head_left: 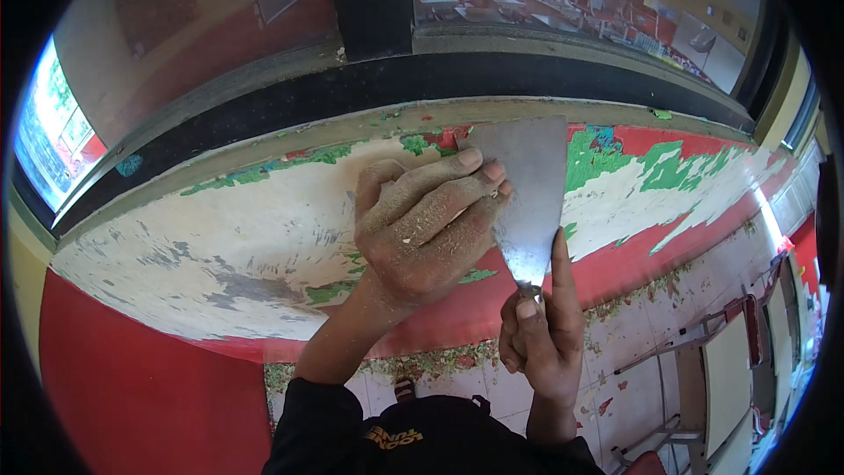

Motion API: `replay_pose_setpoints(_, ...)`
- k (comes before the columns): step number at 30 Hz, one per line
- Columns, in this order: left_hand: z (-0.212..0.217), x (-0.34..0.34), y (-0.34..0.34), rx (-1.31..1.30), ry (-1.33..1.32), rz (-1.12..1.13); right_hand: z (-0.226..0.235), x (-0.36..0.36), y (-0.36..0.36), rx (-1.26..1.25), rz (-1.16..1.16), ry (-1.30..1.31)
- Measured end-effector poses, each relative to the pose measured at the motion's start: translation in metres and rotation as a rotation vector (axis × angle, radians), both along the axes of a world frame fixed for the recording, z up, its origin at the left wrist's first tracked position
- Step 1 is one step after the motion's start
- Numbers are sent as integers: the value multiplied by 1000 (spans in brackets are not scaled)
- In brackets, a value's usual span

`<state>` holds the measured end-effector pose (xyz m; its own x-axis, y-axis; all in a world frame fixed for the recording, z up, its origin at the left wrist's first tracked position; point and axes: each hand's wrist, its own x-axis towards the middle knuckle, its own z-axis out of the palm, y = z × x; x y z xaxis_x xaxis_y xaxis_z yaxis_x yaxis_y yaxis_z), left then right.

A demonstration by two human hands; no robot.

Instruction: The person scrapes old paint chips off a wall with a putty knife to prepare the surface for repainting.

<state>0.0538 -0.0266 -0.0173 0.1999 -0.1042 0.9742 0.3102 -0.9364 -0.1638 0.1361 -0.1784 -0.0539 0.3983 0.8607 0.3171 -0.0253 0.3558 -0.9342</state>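
Far left: wall (pixel 189 264) with a pale, stripped patch, green and red paint remnants along its upper edge.

Left of centre: left grip (pixel 424 242), a bare hand, dusty. Fingers close together, partly bent, tips (pixel 471 159) overlapping the blade's left edge. Thumb hidden; cannot tell whether it pinches the metal or merely rests there.

Centre-right: scraper (pixel 536 180), blade upward in front of the wall, broad end near the ledge (pixel 607 113). Estimate: light; blade thin, stiff with slight flex, hardly fragile; dust may make it slippery. Best hold: the handle, mostly covered here, with a finger backing the blade.

Right grip (pixel 543 343): wrapped around the handle, thumb across its top, index finger extended along the blade's right edge.
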Motion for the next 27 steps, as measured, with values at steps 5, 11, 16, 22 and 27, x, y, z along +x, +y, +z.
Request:
replay_pose_setpoints(5, -18, 1, 0, -21, 43, -63, -15, 6, -4, -60, 7, 2)
replay_pose_setpoints(11, -22, -4, -6, -53, 69, -35, -10, 1, -12, -75, -27, -39)
replay_pose_setpoints(16, -6, -6, -3, -26, 44, -3, -5, 1, -5, -60, -28, -53)
replay_pose_setpoints(22, -7, -13, 1, -25, 45, -10, -5, -6, -2, -72, -7, -32)
replay_pose_setpoints(27, -14, -11, 2, -26, 86, -48, -11, -4, -11, -124, -30, -22)
